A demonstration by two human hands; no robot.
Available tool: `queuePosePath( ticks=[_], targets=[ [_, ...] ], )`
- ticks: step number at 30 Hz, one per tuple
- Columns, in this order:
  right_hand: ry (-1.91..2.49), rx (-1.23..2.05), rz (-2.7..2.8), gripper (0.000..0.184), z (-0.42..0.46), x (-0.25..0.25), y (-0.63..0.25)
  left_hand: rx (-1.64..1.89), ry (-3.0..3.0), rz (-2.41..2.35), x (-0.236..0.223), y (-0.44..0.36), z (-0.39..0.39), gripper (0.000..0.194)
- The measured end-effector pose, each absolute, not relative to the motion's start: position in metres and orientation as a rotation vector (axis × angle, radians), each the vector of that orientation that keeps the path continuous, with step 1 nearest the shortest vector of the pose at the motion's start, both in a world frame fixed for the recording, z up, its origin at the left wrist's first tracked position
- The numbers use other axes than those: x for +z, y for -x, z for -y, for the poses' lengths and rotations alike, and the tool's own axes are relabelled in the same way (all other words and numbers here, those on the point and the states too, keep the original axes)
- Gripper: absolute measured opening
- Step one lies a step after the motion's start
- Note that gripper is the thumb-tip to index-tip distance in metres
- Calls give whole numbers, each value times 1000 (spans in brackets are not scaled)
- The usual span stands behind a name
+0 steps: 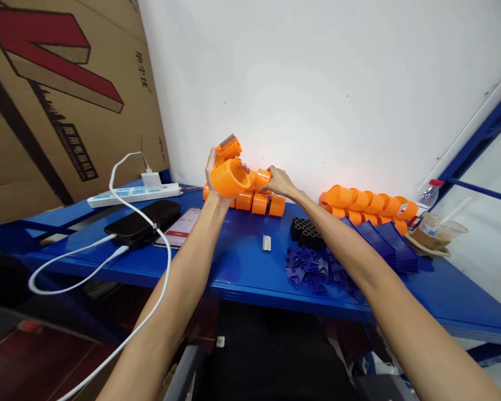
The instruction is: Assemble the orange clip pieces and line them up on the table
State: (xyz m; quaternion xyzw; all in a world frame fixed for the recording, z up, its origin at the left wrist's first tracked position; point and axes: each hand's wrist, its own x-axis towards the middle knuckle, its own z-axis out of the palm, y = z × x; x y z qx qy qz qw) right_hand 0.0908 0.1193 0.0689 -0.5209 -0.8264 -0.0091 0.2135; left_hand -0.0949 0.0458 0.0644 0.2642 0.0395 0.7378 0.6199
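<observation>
My left hand [211, 168] is raised above the back of the table, wrapped round an orange plastic holder [223, 179]. The holder has a wide round cup facing me and a narrower piece with a grey strip on top. Farther right, my right hand [280, 181] has its fingers closed on an orange ring-shaped part [263, 177] at the top of a stack. Similar orange parts [259, 204] lie in a row beneath it against the wall. On the table in front sits a small grey-white clip-like piece [266, 243].
Right of my arms stand more orange parts [365, 200], blue panels [394, 245], a plastic cup [436, 229] and a bottle [429, 195]. Dark blue pieces [309, 270] lie near a black tube block [304, 231]. Leftward are a phone [183, 225], power bank [144, 217], white cable and power strip [133, 195].
</observation>
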Motion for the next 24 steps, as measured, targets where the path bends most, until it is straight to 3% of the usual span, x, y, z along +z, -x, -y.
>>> queuePosePath(
  ticks=[10,17,21,24],
  targets=[
    [1381,-47,2380,72,-118,56,-93,1718,-572,-111,67,91,-41,49],
    [1359,23,2340,87,-113,67,-103,1697,-598,-102,66,91,-40,54],
    [1367,-28,2198,72,-104,79,-124,1671,-598,-94,66,91,-41,56],
    [1384,-173,2152,47,-87,86,-143,1664,-584,-104,68,90,-39,57]
  ],
)
